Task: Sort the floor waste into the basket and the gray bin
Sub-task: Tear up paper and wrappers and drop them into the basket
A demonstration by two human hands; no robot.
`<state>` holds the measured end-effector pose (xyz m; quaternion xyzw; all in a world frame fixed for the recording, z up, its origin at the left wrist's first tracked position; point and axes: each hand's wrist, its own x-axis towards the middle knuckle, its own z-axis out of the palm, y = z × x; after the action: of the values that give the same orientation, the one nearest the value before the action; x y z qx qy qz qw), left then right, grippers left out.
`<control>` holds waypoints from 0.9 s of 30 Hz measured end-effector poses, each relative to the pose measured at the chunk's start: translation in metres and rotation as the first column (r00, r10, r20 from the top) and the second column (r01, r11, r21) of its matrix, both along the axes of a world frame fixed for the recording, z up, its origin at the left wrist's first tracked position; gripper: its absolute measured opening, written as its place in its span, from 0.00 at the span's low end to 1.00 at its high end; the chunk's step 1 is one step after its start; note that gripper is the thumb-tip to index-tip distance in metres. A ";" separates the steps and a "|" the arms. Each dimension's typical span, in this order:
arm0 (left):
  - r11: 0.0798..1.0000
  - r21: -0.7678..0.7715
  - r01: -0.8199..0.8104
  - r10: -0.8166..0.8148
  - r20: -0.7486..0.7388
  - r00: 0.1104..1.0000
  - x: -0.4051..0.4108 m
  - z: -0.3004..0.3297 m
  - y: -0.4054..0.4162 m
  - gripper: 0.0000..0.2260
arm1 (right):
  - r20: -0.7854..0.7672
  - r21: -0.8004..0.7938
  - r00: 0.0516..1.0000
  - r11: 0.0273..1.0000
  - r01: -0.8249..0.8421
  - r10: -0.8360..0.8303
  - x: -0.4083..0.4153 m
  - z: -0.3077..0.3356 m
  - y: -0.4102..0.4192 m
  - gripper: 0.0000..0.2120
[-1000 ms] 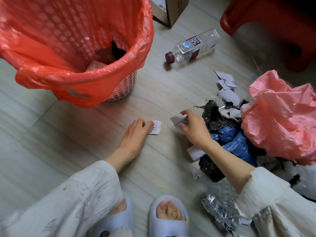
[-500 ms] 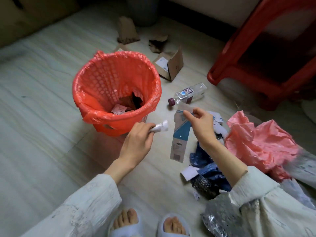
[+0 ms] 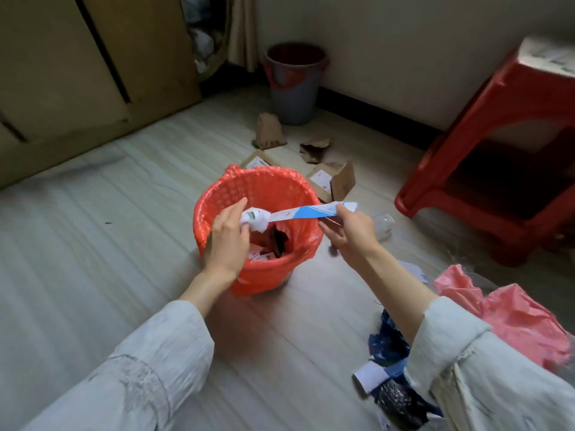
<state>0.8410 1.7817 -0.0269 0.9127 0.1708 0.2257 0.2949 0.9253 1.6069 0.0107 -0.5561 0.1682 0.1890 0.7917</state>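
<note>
Holding two paper scraps (image 3: 306, 211) over one basket (image 3: 281, 275); two hands (image 3: 225, 241).

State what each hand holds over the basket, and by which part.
The left hand pinches a crumpled white paper scrap at its near side; the right hand grips a long blue-and-white card strip by its right end.

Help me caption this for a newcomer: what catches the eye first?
The basket lined with a bright red bag stands mid-floor, both hands over its mouth: the left hand pinches a crumpled white paper, the right hand a blue-and-white card strip. A red stool stands at right, a gray bin by the far wall.
</note>
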 end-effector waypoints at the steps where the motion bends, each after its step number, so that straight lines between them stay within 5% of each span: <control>1: 1.000 -0.018 0.020 -0.022 -0.107 0.994 0.001 -0.004 0.002 0.22 | -0.052 0.010 0.994 0.995 -0.099 0.099 -0.001 -0.003 0.004 0.05; 3: 1.000 -0.003 0.029 -0.029 -0.258 0.966 -0.002 -0.013 0.002 0.23 | -0.129 -0.059 0.951 0.956 -0.289 0.280 -0.002 -0.012 0.006 0.07; 5: 0.998 0.032 0.051 -0.042 -0.249 0.967 -0.007 -0.017 -0.002 0.21 | -0.143 -0.172 0.916 0.901 -0.397 0.376 -0.003 -0.017 0.000 0.10; 10: 0.979 0.066 0.192 -0.186 -0.086 0.979 -0.016 -0.020 -0.032 0.15 | -0.142 -0.365 0.895 0.818 -0.444 0.422 -0.011 -0.025 -0.048 0.10; 15: 0.927 0.041 0.372 -0.368 -0.082 0.926 -0.030 -0.034 -0.088 0.14 | -0.194 -0.617 0.880 0.643 -0.453 0.434 -0.039 -0.047 -0.107 0.12; 19: 0.876 -0.058 0.478 -0.478 -0.231 0.848 -0.039 -0.065 -0.127 0.13 | -0.184 -0.904 0.794 0.217 -0.368 0.579 -0.063 -0.064 -0.152 0.13; 27: 0.789 -0.260 0.556 -0.604 -0.494 0.626 -0.051 -0.135 -0.197 0.14 | -0.329 -0.944 0.668 -0.251 -0.214 0.667 -0.058 -0.128 -0.192 0.17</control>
<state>0.7899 1.5845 -0.1618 0.9301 -0.0456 -0.1623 0.3262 0.8673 1.4146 -0.1171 -0.9736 -0.1053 0.1995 0.0363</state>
